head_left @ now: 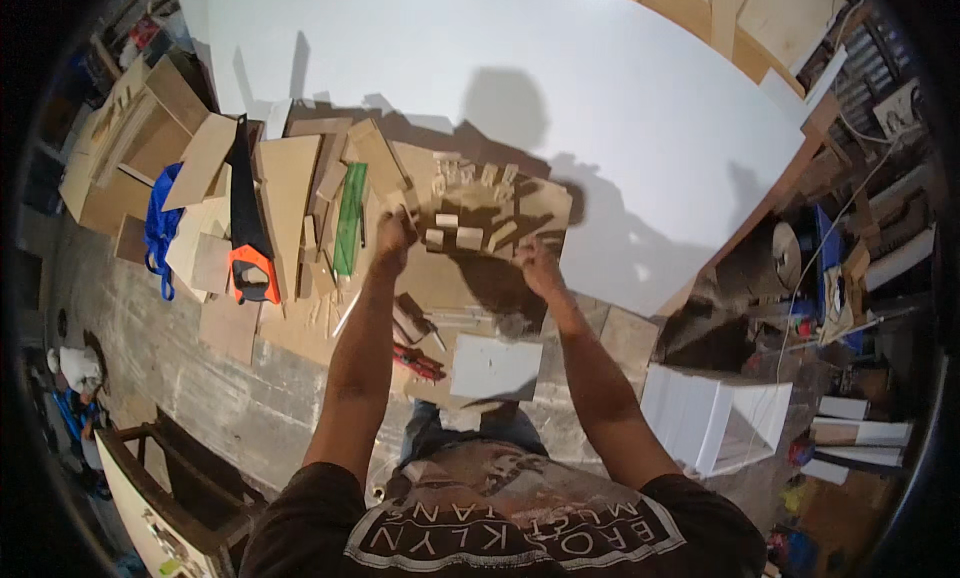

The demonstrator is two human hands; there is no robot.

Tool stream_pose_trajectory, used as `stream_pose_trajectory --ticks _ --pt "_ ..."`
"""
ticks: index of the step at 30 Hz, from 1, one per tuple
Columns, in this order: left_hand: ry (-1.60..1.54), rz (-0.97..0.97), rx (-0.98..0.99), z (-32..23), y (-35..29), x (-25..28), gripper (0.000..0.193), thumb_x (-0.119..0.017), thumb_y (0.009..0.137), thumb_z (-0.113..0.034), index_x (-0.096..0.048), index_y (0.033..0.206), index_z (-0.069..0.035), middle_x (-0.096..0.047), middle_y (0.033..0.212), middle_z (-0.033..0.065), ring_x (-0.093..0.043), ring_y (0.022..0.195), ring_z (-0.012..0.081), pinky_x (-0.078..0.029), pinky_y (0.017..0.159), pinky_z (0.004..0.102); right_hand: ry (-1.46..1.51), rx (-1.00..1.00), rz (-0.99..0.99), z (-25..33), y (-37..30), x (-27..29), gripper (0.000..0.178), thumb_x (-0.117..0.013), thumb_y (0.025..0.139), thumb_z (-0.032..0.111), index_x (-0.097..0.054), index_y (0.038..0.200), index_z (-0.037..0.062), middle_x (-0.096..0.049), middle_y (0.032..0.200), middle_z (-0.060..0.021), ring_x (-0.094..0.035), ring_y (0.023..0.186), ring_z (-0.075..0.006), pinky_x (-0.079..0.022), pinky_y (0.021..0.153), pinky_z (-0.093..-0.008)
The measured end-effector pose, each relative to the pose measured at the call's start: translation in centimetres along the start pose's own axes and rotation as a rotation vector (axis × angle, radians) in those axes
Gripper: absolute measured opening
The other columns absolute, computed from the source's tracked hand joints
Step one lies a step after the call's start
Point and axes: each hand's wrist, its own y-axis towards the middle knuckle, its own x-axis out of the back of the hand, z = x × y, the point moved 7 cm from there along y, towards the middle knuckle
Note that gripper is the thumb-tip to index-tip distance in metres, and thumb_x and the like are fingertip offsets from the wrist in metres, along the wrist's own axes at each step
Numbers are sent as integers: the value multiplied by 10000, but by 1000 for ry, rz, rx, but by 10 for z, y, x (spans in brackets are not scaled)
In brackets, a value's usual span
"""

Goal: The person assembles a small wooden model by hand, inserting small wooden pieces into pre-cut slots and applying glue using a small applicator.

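Observation:
My left hand (393, 233) is closed on a small wooden block (402, 208) over the left part of a brown board. On the board's right side my right hand (538, 262) has its fingers drawn together, and I cannot make out what is in them. Between the hands lie several pale wooden blocks (469, 238) and a longer wooden piece (502, 236). Several small cut blocks (485, 174) stand grouped farther back. Nearer to me, a flat white panel (497, 367) lies beside a red tool (417, 363), whose kind I cannot tell.
A black handsaw with an orange handle (254, 273) lies on wood offcuts at left, near a blue strap-like bundle (163, 228). A green strip (350, 218) lies left of my left hand. Behind stretches a large white sheet (640, 108). A white box-like piece (712, 418) stands at right.

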Motion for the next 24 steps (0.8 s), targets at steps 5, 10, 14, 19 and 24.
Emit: stream_pose_trajectory --ticks 5,10,14,19,24 --pt "-83 -27 -115 -26 -41 70 147 -586 986 -246 -610 960 -103 -585 758 -9 -536 663 107 -413 600 283 -72 13 -53 5 -44 42 328 -595 894 79 -604 1211 -4 -685 1067 -208 -674 968 -323 -522 826 -399" --pt "-108 -144 -28 -24 -135 107 124 -645 940 -190 -576 1005 -110 -660 857 38 -617 849 141 -478 742 316 -98 45 -3 60 -128 39 245 -658 885 121 -649 1091 -11 -678 915 -206 -669 829 -316 -523 754 -415" --pt "-138 120 141 17 -188 89 147 -653 925 -106 -568 1046 -101 -700 943 101 -689 810 224 -556 694 367 -269 168 -212 66 -151 17 125 -687 815 60 -652 910 -14 -652 834 -202 -654 783 -353 -511 704 -417" --pt "-165 217 205 28 -223 62 277 -605 933 -13 -529 1195 -63 -643 938 102 -661 851 234 -565 722 368 -211 175 -239 81 -162 -7 90 -661 804 36 -658 885 -3 -641 803 -207 -635 771 -396 -501 692 -440" --pt "-187 216 201 27 -239 46 631 -575 934 50 -314 1465 -169 -599 955 95 -628 839 213 -556 740 387 -253 229 -219 71 -162 -1 63 -635 807 26 -673 848 -3 -642 781 -230 -655 733 -384 -508 656 -424"
